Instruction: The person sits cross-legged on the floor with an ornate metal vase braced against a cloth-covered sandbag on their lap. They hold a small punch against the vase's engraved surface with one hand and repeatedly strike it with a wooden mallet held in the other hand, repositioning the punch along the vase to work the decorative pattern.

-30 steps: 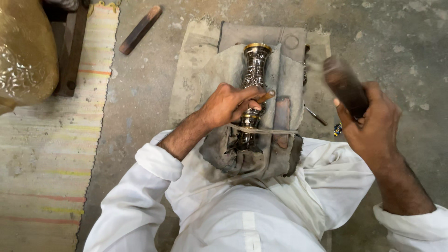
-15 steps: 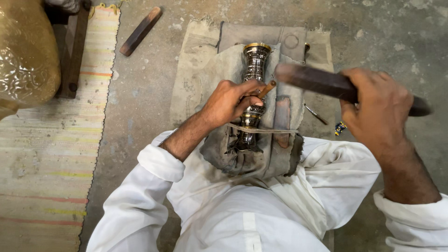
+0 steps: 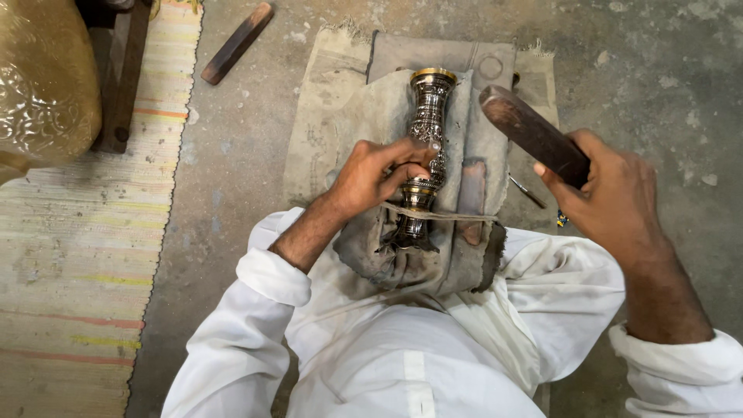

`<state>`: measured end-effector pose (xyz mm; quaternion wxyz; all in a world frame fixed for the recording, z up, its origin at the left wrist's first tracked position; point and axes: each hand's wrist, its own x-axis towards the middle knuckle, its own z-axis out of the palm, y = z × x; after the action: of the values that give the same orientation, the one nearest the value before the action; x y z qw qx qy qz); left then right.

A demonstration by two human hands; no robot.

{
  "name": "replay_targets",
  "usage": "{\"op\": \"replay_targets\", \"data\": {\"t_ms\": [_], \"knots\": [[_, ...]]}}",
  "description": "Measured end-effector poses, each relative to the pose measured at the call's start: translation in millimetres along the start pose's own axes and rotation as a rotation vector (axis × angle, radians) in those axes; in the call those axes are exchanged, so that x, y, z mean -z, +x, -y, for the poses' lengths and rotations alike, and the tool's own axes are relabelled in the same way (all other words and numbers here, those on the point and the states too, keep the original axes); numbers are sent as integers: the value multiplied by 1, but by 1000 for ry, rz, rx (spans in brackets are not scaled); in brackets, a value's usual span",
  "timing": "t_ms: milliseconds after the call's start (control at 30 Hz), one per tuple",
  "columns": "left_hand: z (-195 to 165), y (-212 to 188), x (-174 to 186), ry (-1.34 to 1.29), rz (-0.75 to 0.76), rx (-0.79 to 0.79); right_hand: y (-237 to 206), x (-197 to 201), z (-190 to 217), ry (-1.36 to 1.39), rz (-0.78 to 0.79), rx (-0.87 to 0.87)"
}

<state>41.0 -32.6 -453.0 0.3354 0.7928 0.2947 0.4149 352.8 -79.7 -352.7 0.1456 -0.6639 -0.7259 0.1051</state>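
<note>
The left hand (image 3: 377, 176) rests on an engraved metal vase (image 3: 424, 151) and grasps it around the narrow middle part, with the fingers curled over it. The vase lies on its side on a grey worn cloth (image 3: 364, 116), in the middle of the scene, with its golden rim pointing to the far side and its foot pointing near, toward the person. A thin strap (image 3: 449, 214) crosses over the lower part of the vase, just beside the fingers.

The right hand (image 3: 611, 197) is clenched around a dark wooden mallet (image 3: 530, 133). The mallet is lifted above the cloth, to the right of the vase, and its head is tilted to the far left. It does not touch the vase.

A thin metal tool (image 3: 528, 191) lies on the floor, between the cloth and the right hand. Another dark wooden bar (image 3: 236, 42) lies on the concrete floor (image 3: 642, 70) at the far left. At the left side there is a striped mat (image 3: 73, 255), and on it stands a big golden embossed vessel (image 3: 42, 81).
</note>
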Motion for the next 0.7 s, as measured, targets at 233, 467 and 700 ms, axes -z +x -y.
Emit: {"op": "replay_targets", "data": {"t_ms": [233,467,700], "knots": [[5,-6,-2,37,12,-18,7,-4,-1,355,-370,254],[10,-7,-7,130,10,117,14,14,23,-348,-281,465],[15,-10,-7,63,-26,-15,17,28,33,-367,-195,476]]}}
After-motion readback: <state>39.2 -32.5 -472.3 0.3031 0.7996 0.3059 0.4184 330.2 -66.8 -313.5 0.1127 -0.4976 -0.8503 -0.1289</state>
